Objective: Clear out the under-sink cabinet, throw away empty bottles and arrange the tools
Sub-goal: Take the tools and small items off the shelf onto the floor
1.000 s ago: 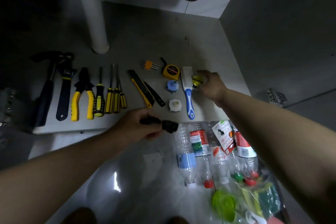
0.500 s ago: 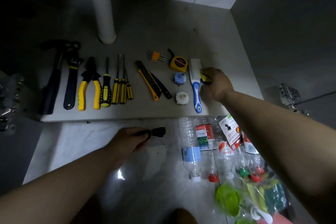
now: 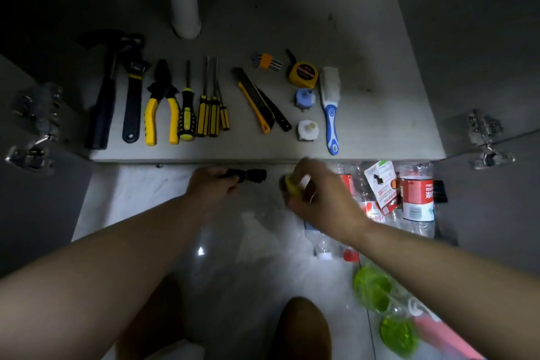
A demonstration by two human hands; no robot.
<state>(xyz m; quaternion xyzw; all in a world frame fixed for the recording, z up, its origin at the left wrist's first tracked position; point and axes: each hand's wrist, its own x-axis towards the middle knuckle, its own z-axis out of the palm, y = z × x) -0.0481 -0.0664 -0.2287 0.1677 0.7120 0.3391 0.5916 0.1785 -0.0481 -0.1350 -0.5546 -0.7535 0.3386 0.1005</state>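
The right hand pinches a small yellow object, blurred, just in front of the cabinet floor edge. The left hand is closed around a black flashlight, also in front of that edge. On the cabinet floor the tools lie in a row: hammer, wrench, pliers, screwdrivers, tape measure, brush. Empty bottles lie on the tiles, right of the right hand.
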